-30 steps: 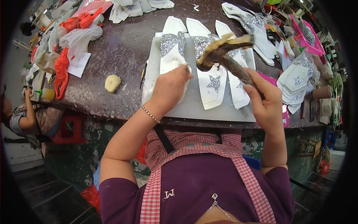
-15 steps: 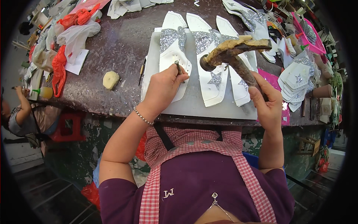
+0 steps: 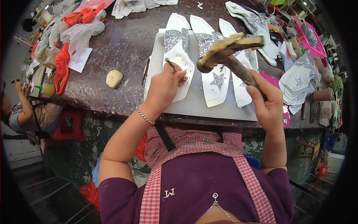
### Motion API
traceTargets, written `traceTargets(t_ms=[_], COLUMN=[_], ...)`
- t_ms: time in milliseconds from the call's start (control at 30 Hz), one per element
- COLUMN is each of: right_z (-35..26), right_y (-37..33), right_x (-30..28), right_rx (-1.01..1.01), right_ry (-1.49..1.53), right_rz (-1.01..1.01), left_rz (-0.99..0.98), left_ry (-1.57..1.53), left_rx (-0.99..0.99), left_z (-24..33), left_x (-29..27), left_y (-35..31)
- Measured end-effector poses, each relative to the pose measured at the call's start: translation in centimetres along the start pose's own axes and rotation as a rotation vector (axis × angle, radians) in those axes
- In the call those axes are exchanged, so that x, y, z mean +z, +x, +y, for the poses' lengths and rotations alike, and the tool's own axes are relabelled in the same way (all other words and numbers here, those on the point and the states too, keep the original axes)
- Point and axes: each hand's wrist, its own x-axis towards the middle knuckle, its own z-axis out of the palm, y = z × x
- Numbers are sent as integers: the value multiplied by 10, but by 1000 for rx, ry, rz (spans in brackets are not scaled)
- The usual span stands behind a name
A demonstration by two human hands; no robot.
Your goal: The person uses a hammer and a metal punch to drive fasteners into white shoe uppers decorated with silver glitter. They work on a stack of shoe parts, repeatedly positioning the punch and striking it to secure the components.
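My left hand (image 3: 164,86) is closed on a slim metal punch (image 3: 170,63), tilted over the nearest white shoe-upper-like piece (image 3: 180,56) with a silver glitter band. Small holes run along that piece's edge. My right hand (image 3: 269,101) grips the handle of a hammer (image 3: 242,71), its head wrapped in worn yellowish material and raised over the work. Beneath it lie a second white piece (image 3: 216,87) with a silver star and a third piece (image 3: 242,98), partly hidden by the hammer. All three rest on a pale board (image 3: 209,112).
Left of the board, a yellowish lump (image 3: 114,78) sits on the dark table (image 3: 126,44). Plastic bags (image 3: 82,33) crowd the far left. More white pieces (image 3: 296,82) are stacked at right, near a pink basket (image 3: 313,41). Another person (image 3: 24,108) works at far left.
The punch in my left hand has tipped over, its top leaning further left. The hammer head has shifted slightly left and down. The whole view has moved a little.
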Motion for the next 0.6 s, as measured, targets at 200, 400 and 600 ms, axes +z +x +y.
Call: traceTargets(t_ms=[200,400,600], right_z=[17,16,11], right_y=[-10,-8,0], right_x=[2,3,-4], right_rx=[139,195,134], right_ry=[141,262,417], right_rz=[-1,1,68], left_rz=[-121,-168,-94], left_ry=[-28,-51,-42], left_rx=[-6,-12,205], left_z=[-4,2,0], left_x=[-12,-18,-23], left_y=[-5,-3,-12])
